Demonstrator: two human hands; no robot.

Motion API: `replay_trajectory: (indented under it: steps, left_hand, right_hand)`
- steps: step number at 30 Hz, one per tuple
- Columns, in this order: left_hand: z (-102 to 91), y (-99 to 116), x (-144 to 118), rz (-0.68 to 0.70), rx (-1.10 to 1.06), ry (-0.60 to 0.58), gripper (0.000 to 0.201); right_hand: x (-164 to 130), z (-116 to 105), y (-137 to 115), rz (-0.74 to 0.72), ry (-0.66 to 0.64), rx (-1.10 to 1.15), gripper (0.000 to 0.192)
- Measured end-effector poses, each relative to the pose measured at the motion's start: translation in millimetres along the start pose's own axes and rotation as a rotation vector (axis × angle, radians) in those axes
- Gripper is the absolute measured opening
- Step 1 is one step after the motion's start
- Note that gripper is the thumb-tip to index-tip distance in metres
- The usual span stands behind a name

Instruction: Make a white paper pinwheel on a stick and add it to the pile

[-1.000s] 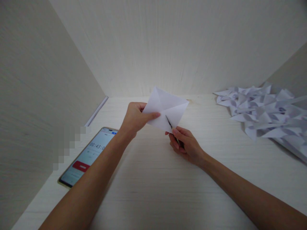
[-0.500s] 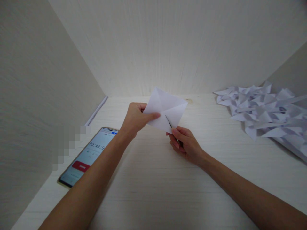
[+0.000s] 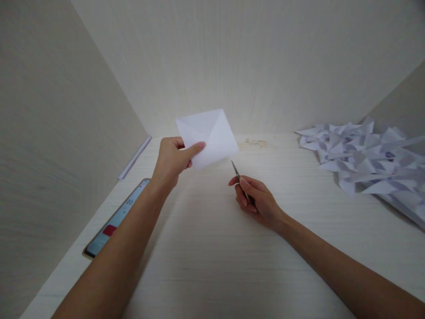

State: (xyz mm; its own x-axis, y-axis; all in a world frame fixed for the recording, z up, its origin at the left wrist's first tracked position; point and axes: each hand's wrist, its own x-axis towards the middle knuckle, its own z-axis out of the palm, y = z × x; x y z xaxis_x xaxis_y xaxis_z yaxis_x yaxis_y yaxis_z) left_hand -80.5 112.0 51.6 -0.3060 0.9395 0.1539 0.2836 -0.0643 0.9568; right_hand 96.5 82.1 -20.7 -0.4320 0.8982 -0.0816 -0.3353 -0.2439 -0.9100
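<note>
A white square of paper [image 3: 212, 133] with diagonal creases is pinched at its left side by my left hand [image 3: 175, 159], thumb on top and fingers behind. The sheet is held up above the table near the back wall. In my right hand [image 3: 257, 197] is a small pair of scissors [image 3: 236, 170], its blades together and pointing up and to the left. The blade tip lies just below the paper's lower right edge, apart from it. My right fingers hide most of the scissors' handles.
A heap of folded white paper pieces [image 3: 358, 155] lies at the right on the pale table [image 3: 199, 266]. A phone [image 3: 116, 219] showing a timer lies at the left, partly under my left forearm. A thin white paper roll [image 3: 134, 158] rests along the left wall.
My left hand has drawn the paper up and to the left, off the scissors, and turned it. My right hand has stayed nearly in place, still holding the scissors.
</note>
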Motion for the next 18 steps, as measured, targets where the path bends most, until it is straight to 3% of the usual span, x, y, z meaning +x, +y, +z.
replay_trajectory:
  steps: [3, 7, 12, 18]
  left_hand:
    - [8.7, -3.6, -1.2, -0.035, -0.106, 0.019, 0.013]
    - [21.8, -9.1, -7.7, -0.106, -0.270, -0.062, 0.013]
    - [29.8, -12.0, -17.1, -0.171, -0.271, -0.134, 0.019]
    - [36.3, -17.2, -19.6, -0.215, -0.468, -0.094, 0.020]
  right_hand:
    - [-0.7, 0.9, 1.1, -0.023, 0.002, 0.021, 0.029]
    - [-1.5, 3.3, 1.2, -0.032, -0.010, 0.018, 0.029]
    - [-2.2, 5.3, 0.0, -0.025, -0.003, 0.003, 0.027]
    - [-1.3, 5.1, 1.8, -0.031, 0.001, -0.016, 0.027]
